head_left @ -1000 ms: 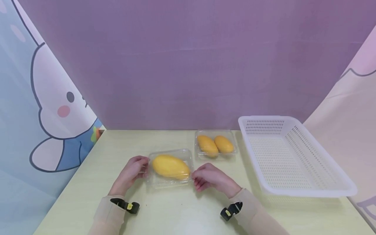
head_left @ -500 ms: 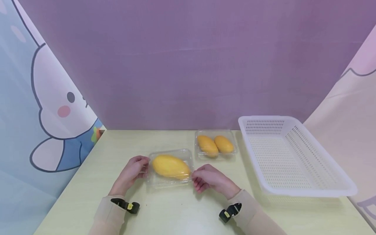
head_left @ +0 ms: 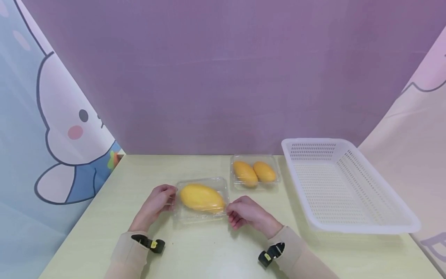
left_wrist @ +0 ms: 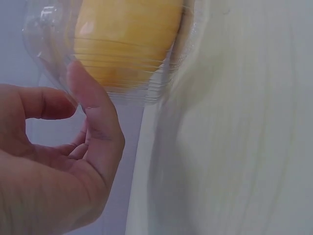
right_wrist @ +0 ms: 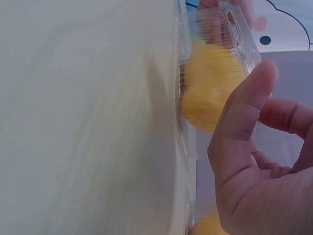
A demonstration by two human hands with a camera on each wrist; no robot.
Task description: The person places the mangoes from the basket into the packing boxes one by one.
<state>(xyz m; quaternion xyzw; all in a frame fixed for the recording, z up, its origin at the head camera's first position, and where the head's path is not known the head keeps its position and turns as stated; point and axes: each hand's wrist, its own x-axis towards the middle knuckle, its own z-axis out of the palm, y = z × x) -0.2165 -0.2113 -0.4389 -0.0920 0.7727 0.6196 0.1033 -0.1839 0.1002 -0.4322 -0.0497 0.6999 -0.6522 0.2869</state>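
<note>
A clear plastic clamshell box (head_left: 220,185), its lid down, holds one large yellow mango (head_left: 202,198) and stands at the middle of the table. My left hand (head_left: 159,201) pinches the box's left edge between thumb and forefinger; the left wrist view shows the thumb against the ribbed side wall (left_wrist: 129,90). At the opposite end, my right hand (head_left: 249,212) pinches the rim near the front right corner. In the right wrist view its thumb (right_wrist: 261,81) lies on the lid's edge, with the other fingers curled behind.
Behind and to the right sits a second clear box (head_left: 275,161) with two smaller orange-yellow mangoes (head_left: 245,173). A white perforated plastic basket (head_left: 348,226) takes up the right side of the table. A purple cloth (head_left: 223,77) hangs at the table's back edge.
The right forearm has shifted slightly to the left and the head view has turned a little. Both hands keep their hold, and the box stays in place.
</note>
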